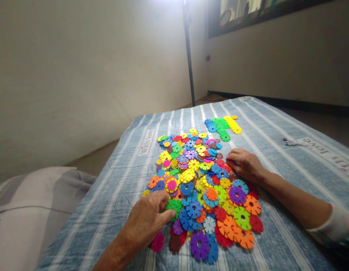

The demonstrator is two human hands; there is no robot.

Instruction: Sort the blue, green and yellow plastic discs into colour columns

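Plastic flower discs (202,188) in many colours lie in a big heap in the middle of the striped bedsheet (276,143). At the near edge, the left hand (147,220) has its thumb and fingers close together on a green disc (174,206). I cannot tell if it grips it. The right hand (244,163) rests palm down on the heap's right side, and what it holds is hidden. A rough push could scatter the loose discs off the soft sheet.

Two hands: the left hand (147,218) and the right hand (243,163). One heap of discs (197,177), too many to count. One joined strip (223,127) far off. One bed (276,124), one pillow (30,210), one pole (189,56).
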